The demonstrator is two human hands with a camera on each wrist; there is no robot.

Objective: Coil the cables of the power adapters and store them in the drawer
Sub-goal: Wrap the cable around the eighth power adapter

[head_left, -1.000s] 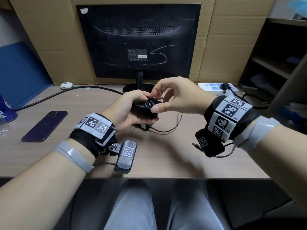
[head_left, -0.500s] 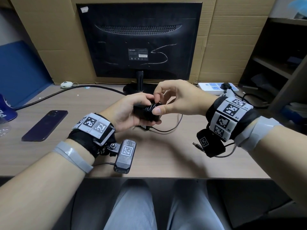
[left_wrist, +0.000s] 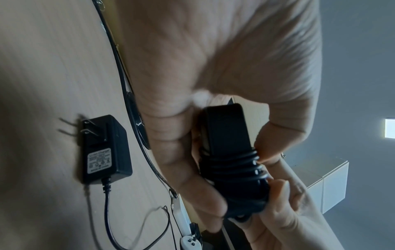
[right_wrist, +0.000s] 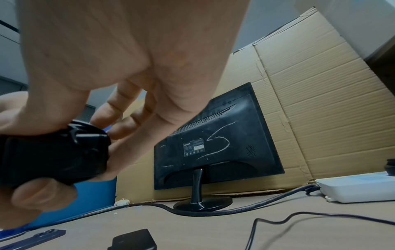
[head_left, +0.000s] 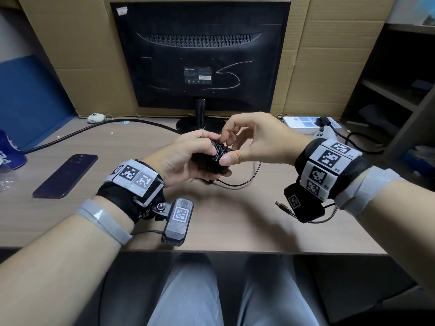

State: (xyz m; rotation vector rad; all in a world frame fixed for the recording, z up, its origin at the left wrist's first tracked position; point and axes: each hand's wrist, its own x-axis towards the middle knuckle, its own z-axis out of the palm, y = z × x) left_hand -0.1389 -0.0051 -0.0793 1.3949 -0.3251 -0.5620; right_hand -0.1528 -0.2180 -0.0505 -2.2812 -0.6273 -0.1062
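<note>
A black block-shaped power adapter (head_left: 207, 161), wound with its thin black cable (left_wrist: 239, 169), is gripped by the left hand (head_left: 181, 158) and pinched by the right hand (head_left: 254, 142) above the wooden worktop (head_left: 235, 220).

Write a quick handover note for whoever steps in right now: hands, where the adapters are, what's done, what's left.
Left hand: grips the black adapter above the desk.
Right hand: fingers pinch at the cable wraps around that adapter.
Done: cable mostly coiled around the held adapter; whether its end is secured is unclear.
Second adapter lies on the desk under the hands, cable loose.
Left: finish this coil, coil the second, store both. No drawer is in view.
</note>
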